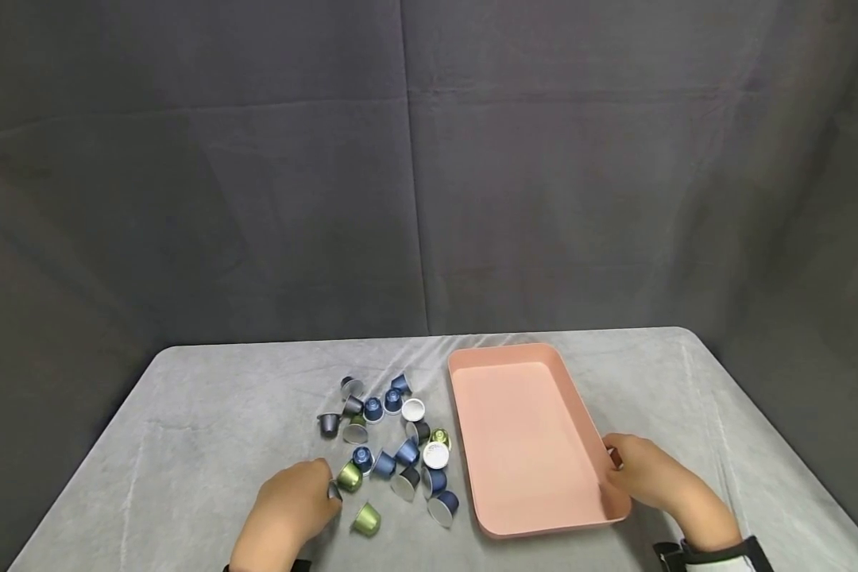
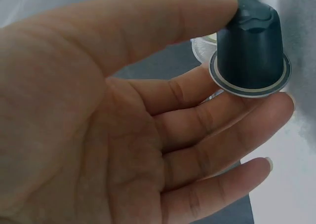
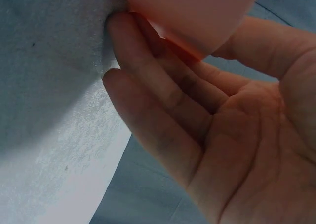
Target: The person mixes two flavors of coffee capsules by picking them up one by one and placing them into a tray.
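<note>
1. At near left, left hand (image 1: 289, 502), fingers half-curled, pinches dark capsule (image 2: 251, 49); slack thumb could drop it.
2. At right, right hand (image 1: 647, 473) grips pink tray (image 1: 522, 445) near-right; careless tug could tilt it.

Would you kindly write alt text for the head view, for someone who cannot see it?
A left hand holds a dark coffee pod beside scattered blue, green and dark pods on a gray table. A right hand grips the right side of a pink tray nearby.

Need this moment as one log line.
left hand: holds dark capsule; right hand: grips pink tray, right side; other capsules: on grey table, left of tray
</note>
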